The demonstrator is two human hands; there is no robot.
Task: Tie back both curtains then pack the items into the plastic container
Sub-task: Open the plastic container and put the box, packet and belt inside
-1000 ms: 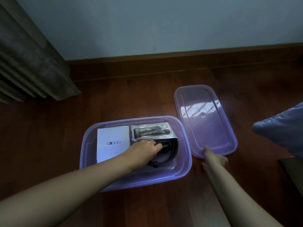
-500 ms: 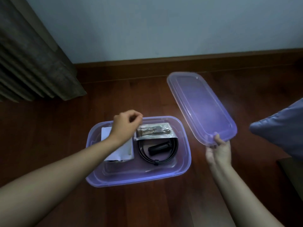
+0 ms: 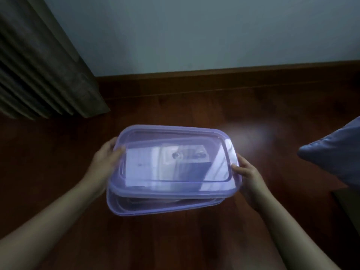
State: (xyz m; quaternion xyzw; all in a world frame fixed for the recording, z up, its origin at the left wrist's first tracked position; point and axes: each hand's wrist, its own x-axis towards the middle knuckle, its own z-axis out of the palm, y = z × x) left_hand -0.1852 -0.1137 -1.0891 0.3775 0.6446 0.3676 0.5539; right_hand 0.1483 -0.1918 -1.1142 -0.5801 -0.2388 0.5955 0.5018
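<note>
A translucent purple plastic container [image 3: 163, 208] sits on the wooden floor in the middle of the view. Its matching purple lid [image 3: 175, 162] hovers over it, slightly skewed and tilted, with the container's near rim showing below. My left hand [image 3: 106, 160] grips the lid's left edge, thumb on top. My right hand [image 3: 247, 172] grips the lid's right edge. Through the lid I faintly see a white booklet [image 3: 140, 164] and a clear packet [image 3: 185, 154] inside; the rest of the contents are hidden.
A dark pleated curtain [image 3: 39, 75] hangs at the left and reaches the floor. A wooden skirting board [image 3: 214, 80] runs along the grey wall behind. A blue cushion [image 3: 335, 154] juts in from the right edge, above a dark piece of furniture [image 3: 348, 207].
My left hand left the container and took the lid's left edge. My right hand lifted the lid off the floor and both hands swung it over the container.
</note>
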